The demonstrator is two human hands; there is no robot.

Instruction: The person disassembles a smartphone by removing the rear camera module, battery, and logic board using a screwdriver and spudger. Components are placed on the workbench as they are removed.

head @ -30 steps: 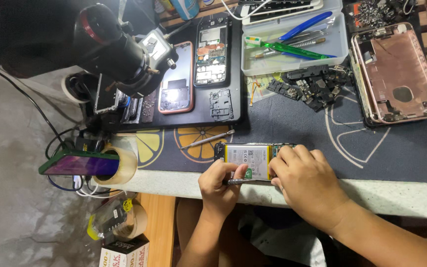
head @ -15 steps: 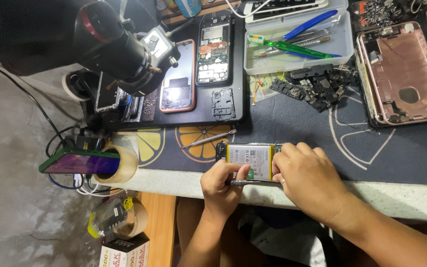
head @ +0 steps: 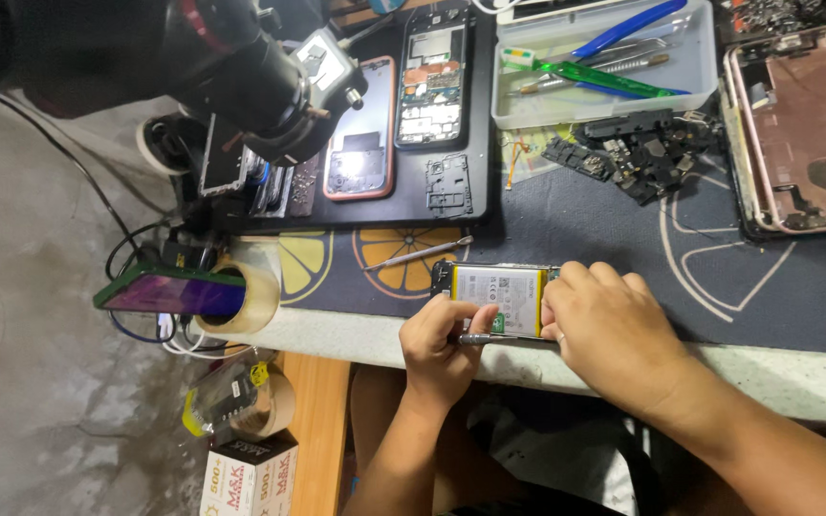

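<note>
- Head view: an opened phone (head: pixel 497 298) with a pale battery showing is seen lying flat at the near edge of the dark printed mat (head: pixel 585 239), just above the pale table edge (head: pixel 356 330).
- The left hand (head: pixel 440 346) is closed in a pinch around a thin metal tool (head: pixel 501 338), which is held along the phone's near side.
- The right hand (head: pixel 614 330) is laid over the phone's right end, fingers curled down onto it; it is pressed on rather than gripped.
- A second thin tool (head: pixel 420 252) is left on the mat just beyond the phone.
- A roll of clear tape (head: pixel 246 296) is set to the left, with a dark phone (head: pixel 166 290) resting across it.
- A clear tray of tools (head: pixel 604 67) and a pink phone shell (head: pixel 800 129) are placed well apart from the hands, at the far side.
</note>
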